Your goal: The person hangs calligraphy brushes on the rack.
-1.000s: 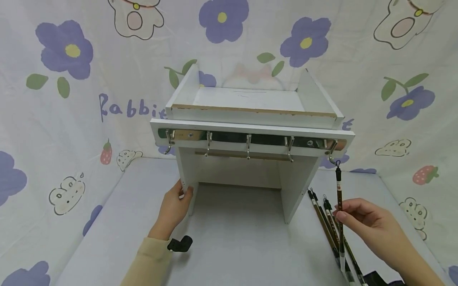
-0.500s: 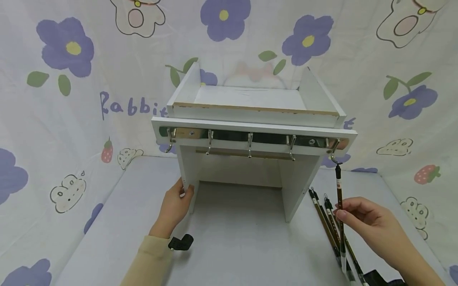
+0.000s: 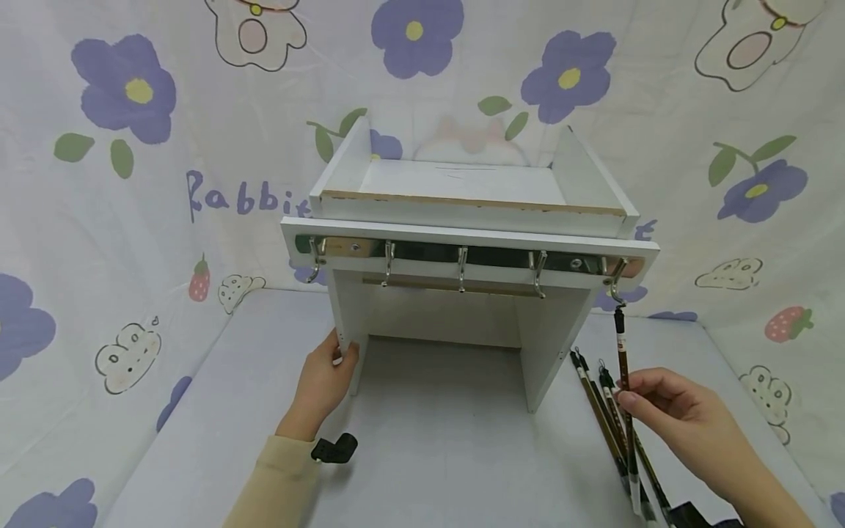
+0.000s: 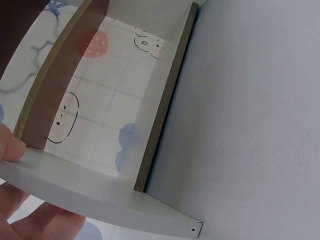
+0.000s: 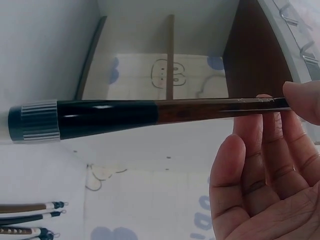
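Observation:
My right hand pinches a brown-handled calligraphy brush between thumb and fingers. The brush hangs nearly upright, capped tip down, its loop end at the bottom of the rightmost metal hook. Whether the loop is over the hook I cannot tell. In the right wrist view the brush's dark ferrule end points left, away from the fingers. My left hand grips the left side panel of a white shelf, thumb inside and fingers outside in the left wrist view.
Several more brushes lie on the white table to the right of the shelf. A metal strip along the shelf's front bears several hooks. A patterned cloth hangs behind. A black object is at the lower right.
The brush's upper end has shifted slightly left and down against the rightmost hook, so the brush leans a little more. My left hand keeps its grip on the shelf panel.

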